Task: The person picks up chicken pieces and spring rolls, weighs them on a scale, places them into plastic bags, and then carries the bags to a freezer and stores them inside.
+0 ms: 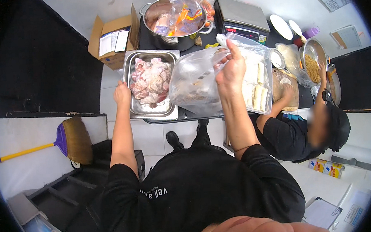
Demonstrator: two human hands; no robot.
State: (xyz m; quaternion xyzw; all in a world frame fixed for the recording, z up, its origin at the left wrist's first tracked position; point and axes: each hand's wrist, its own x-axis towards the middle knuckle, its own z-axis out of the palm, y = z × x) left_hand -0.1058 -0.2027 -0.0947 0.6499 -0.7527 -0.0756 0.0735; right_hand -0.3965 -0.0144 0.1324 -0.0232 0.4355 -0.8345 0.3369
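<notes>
Steel gleams around a heap of raw, pale pink meat [151,80], which sits in the tray [153,113] at the near edge of the black worktop [145,42]. The left hand [122,93] is closed on the tray's left rim, a firm hold that is best kept low and level so that the metal does not tip or slide. The right hand [232,68] is at the mouth of a clear plastic bag [195,83] just beside the tray; its fingers curl at the film, but I cannot tell whether the thumb presses on it. Good handling, I judge, means keeping the bag's mouth high and wide, its wet film off the bare meat, and the right forearm clear of the clear container [266,109] of pale rolls [258,95] behind it.
</notes>
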